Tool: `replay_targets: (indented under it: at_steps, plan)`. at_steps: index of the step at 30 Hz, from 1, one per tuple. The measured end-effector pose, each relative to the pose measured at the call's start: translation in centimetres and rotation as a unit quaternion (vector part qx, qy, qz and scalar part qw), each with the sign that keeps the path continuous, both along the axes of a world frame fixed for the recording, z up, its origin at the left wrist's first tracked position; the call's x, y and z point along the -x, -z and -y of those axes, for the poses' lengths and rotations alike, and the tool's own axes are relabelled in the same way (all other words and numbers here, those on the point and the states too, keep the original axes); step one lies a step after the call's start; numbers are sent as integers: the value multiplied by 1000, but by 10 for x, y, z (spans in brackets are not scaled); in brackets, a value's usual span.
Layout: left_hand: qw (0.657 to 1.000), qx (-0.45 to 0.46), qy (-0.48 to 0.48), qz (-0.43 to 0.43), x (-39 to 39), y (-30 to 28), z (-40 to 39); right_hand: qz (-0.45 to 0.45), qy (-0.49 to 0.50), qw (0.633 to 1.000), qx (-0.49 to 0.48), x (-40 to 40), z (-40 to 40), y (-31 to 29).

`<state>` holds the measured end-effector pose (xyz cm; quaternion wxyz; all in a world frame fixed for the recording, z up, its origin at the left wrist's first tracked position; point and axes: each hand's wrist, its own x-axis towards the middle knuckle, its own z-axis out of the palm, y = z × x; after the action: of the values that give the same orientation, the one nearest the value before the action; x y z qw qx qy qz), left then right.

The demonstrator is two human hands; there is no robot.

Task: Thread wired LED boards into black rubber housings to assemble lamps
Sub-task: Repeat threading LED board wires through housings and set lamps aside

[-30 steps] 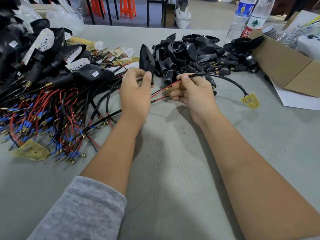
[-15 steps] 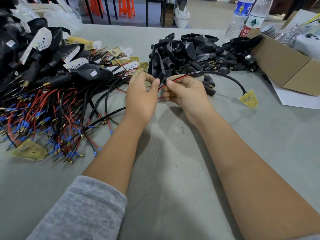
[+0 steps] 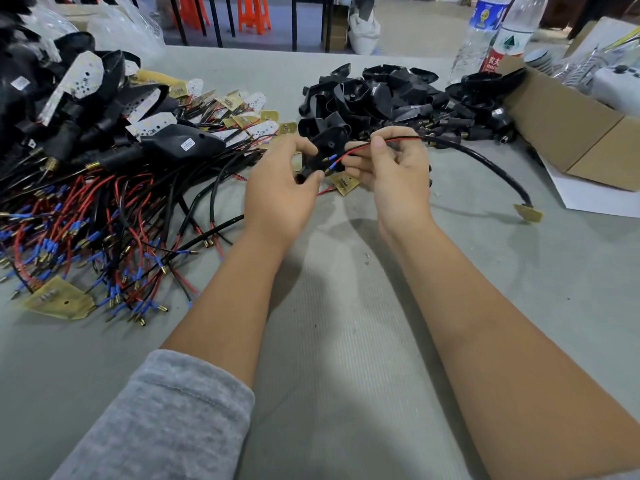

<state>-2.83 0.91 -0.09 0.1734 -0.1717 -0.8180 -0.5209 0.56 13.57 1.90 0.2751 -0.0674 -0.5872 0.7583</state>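
My left hand [image 3: 282,188] grips a black rubber housing [image 3: 327,143], held above the table at the centre. My right hand [image 3: 391,168] pinches the red and black wires [image 3: 398,140], whose blue-sleeved tips point at the housing. The wires run into a black cable [image 3: 485,161] that curves right to a yellow LED board [image 3: 528,213] lying on the table. A pile of empty black housings [image 3: 388,95] lies just behind my hands. Another yellow board [image 3: 346,183] lies under my hands.
A tangle of wired LED boards [image 3: 104,220] with red, black and blue leads fills the left. Assembled lamps [image 3: 69,98] are heaped at far left. A cardboard box [image 3: 571,133] and two water bottles [image 3: 498,32] stand at right. Grey cloth [image 3: 346,341] covers the table.
The left hand turned the housing so its opening faces the wires. The right hand slid along the wires, and their blue tips now show at the housing.
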Motion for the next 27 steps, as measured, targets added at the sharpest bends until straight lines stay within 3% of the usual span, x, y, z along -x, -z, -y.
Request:
replay_targets:
  at_steps: [7,11,14,19,22,24,27]
  plan:
    - [1000,-25,12,8,0,-1,0,-4,14,1000,19,0,0,-2]
    - [992,-112,48,30,-2,-3,-3,21,-50,999,7,-3,5,-2]
    - [990,-125,60,31,-3,-4,-2,24,-89,995,42,-3,6,-4]
    - [988,-123,36,91,1,-4,-1,19,-115,988,103,-5,1,-3]
    - [974,-170,64,135,1,-4,-1,29,-124,985,116,-4,1,-2]
    - [970,-186,70,140,2,-4,-1,55,-113,987,99,-2,0,0]
    - [961,-227,76,143,2,-6,-1,111,-81,990,-3,-1,-1,4]
